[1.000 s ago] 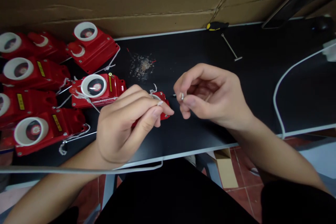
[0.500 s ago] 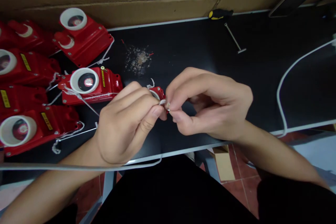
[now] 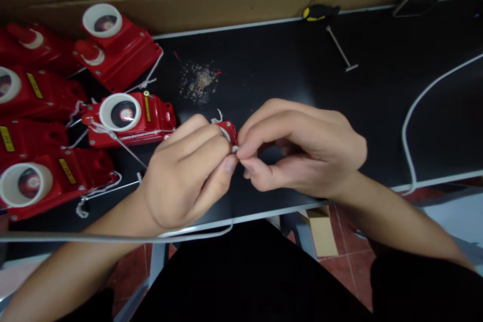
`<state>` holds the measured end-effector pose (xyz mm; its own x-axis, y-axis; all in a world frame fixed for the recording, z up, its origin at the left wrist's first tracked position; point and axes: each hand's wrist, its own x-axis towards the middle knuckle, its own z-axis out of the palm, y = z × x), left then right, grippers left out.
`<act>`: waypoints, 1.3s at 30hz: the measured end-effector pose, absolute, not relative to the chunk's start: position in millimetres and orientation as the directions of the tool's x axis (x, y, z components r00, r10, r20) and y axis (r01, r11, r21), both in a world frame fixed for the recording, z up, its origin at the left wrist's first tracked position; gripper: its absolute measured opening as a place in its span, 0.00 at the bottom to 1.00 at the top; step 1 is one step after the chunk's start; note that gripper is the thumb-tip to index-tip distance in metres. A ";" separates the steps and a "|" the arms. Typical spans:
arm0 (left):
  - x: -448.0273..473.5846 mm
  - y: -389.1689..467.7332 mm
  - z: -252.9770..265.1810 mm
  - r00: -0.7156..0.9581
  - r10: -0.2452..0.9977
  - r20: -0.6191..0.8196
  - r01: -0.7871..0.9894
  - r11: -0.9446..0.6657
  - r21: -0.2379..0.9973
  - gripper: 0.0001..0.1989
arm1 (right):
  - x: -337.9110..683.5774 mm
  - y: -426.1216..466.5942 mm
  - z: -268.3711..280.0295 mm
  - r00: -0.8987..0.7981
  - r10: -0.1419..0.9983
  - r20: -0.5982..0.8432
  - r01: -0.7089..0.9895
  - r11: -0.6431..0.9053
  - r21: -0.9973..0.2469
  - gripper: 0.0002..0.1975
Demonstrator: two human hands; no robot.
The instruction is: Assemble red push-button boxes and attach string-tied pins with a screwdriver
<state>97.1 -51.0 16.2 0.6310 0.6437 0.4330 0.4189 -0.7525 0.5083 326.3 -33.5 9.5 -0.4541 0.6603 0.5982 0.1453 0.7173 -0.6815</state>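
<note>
My left hand (image 3: 192, 171) pinches a short bit of white string (image 3: 235, 149) between thumb and forefinger. Fingertips of my right hand (image 3: 302, 146) close on the same string from the other side, and the two hands nearly touch. Most of the string is hidden by the fingers. Behind my left hand, a red housing (image 3: 228, 128) with a white rim shows only in part; a loose string end sticks up beside it. To the left sits another red housing (image 3: 158, 118) with a round white-rimmed window, and a metal rod is tied to it with white string.
Several more red housings (image 3: 128, 55) crowd the table's left side. Grey crumbs (image 3: 202, 80) lie mid-table. At the back are a yellow-black screwdriver handle (image 3: 320, 12) and a small metal T-shaped rod (image 3: 341, 49). Pale cables (image 3: 406, 136) cross the right side and front edge.
My fingertips have come closer together around the string, so less of it shows. A small shiny bit at my right fingertips is no longer visible. The view has shifted slightly.
</note>
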 end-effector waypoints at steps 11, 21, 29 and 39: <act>96.7 -55.5 17.4 0.594 0.701 0.395 0.407 -0.685 0.604 0.11 | 323.3 -34.1 3.7 -0.420 0.785 0.456 -0.177 0.422 -0.889 0.07; 98.2 -53.2 16.1 0.608 0.687 0.397 0.382 -0.692 0.612 0.12 | 319.6 -28.5 -6.5 -0.451 0.815 0.363 -0.226 0.290 -0.930 0.10; 99.1 -52.8 16.7 0.619 0.674 0.403 0.407 -0.714 0.570 0.12 | 314.9 -30.6 -8.6 -0.457 0.837 0.300 -0.311 0.166 -0.936 0.13; 97.7 -52.3 16.6 0.622 0.661 0.421 0.418 -0.734 0.535 0.11 | 317.7 -31.8 -7.9 -0.429 0.824 0.371 -0.169 0.330 -0.929 0.07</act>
<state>97.7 -52.3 16.6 0.6217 0.6606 0.4210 0.4177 -0.7342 0.5352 317.7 -31.8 -7.9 -0.4291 0.8236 0.3710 -0.1689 0.3303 -0.9286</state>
